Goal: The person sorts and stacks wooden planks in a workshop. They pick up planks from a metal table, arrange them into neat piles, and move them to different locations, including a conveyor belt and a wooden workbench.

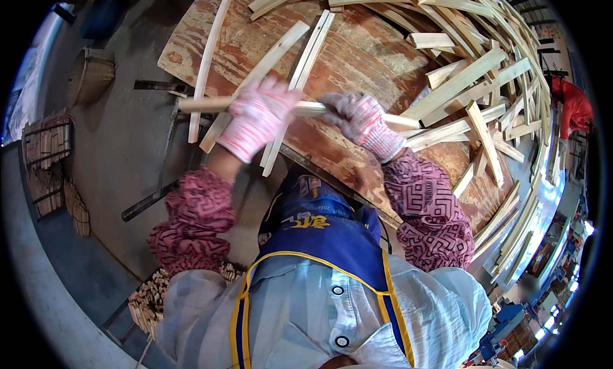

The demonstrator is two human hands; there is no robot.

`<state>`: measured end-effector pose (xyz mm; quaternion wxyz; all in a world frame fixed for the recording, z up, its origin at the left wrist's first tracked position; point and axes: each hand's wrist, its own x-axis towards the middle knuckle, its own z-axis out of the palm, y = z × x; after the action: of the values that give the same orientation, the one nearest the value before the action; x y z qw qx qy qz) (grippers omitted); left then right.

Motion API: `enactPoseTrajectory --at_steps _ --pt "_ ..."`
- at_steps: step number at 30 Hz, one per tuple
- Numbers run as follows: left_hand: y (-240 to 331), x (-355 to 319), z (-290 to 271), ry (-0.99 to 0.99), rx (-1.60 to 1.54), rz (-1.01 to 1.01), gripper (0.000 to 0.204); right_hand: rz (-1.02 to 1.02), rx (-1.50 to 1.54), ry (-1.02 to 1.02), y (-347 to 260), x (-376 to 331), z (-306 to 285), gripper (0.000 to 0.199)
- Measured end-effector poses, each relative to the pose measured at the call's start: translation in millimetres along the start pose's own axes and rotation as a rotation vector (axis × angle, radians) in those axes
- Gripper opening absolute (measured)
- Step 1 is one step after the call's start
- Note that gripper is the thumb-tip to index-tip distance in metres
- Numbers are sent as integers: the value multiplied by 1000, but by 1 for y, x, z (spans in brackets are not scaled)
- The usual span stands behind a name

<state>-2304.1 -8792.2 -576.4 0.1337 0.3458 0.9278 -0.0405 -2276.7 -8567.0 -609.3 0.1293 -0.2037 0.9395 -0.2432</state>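
Observation:
A pale wooden strip point(310, 109) lies crosswise in front of me, above the near edge of the plywood table point(364, 62). My right hand point(365, 123), in a pink and white knit glove, has its fingers curled round this strip. My left hand point(262, 116), gloved alike, is over the strip's left part; its fingers are smeared by motion, so their grip is unclear. Beneath lie a pair of slim strips point(310, 53) side by side, a wider strip point(274, 53) and a curved strip point(209, 65), their near ends jutting past the table edge.
A large heap of wooden strips point(472, 81) covers the table's far and right side. Bundled wood pieces point(150, 302) stand low at the left, and more stacks point(48, 142) farther left. A bin point(92, 75) stands on the floor. A person in red point(575, 107) is at far right.

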Motion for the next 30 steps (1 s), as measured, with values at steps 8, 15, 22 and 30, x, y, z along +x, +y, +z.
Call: enactPoseTrajectory --at_steps 8,15,22,30 --pt "-117 -43 188 159 -806 -603 53 920 120 889 129 -72 55 76" --pt "-84 -7 201 105 -318 -610 51 1572 144 335 117 -43 18 117" --pt "-55 8 185 187 -254 -689 51 1039 1031 553 113 -84 46 40" --pt "-63 20 193 268 -103 -624 58 922 1089 351 9 -56 148 37"
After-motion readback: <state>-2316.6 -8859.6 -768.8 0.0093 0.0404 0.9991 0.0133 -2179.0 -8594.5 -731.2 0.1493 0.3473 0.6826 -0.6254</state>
